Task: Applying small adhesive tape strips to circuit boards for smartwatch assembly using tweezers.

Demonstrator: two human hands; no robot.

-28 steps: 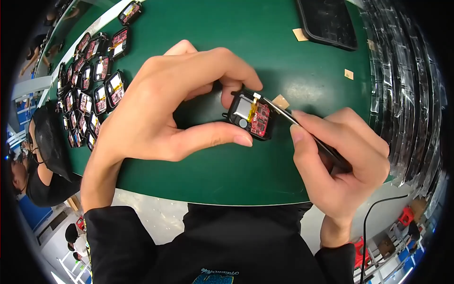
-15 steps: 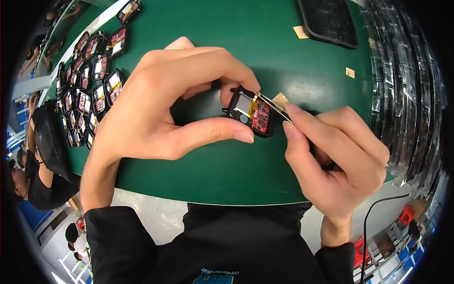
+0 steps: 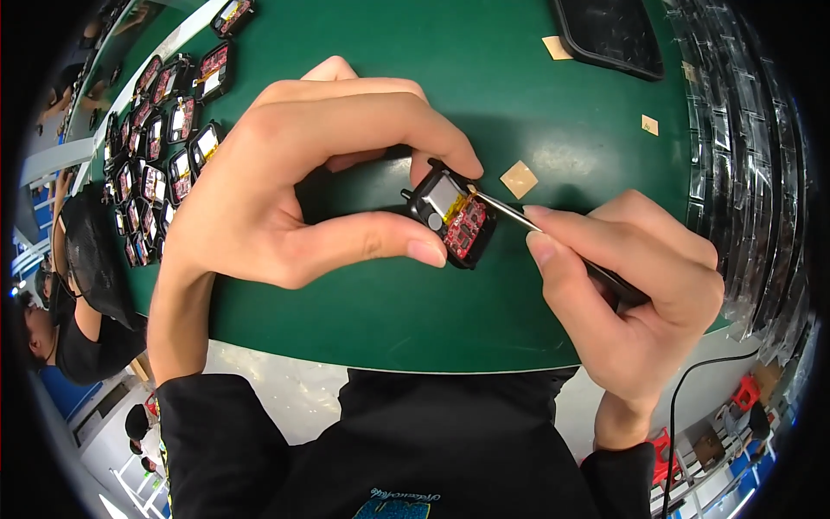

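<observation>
Between the thumb and fingers of my left hand (image 3: pixel 320 173) is a small black device housing (image 3: pixel 451 214), tilted, its inside facing up. A silver battery, yellow tape and a red circuit board show in it. My right hand (image 3: pixel 635 285) is closed around a pair of metal tweezers (image 3: pixel 512 214). Their tips reach the upper right edge of the housing, by the end of the yellow tape. Whether the tips grip anything is too small to tell. A small tan paper square (image 3: pixel 520 180) lies on the green table just beyond the tweezers.
Several similar open housings (image 3: pixel 154 186) crowd the table's left side. At the far right lies a black phone-like slab (image 3: pixel 609 35) beside another tan square (image 3: pixel 556 48). Stacked clear plastic trays (image 3: pixel 743 173) line the right edge. Another person (image 3: pixel 86 337) sits at the left.
The housing has turned clockwise a little in my left hand. My right hand and the tweezers have shifted slightly right and down, uncovering the tan square.
</observation>
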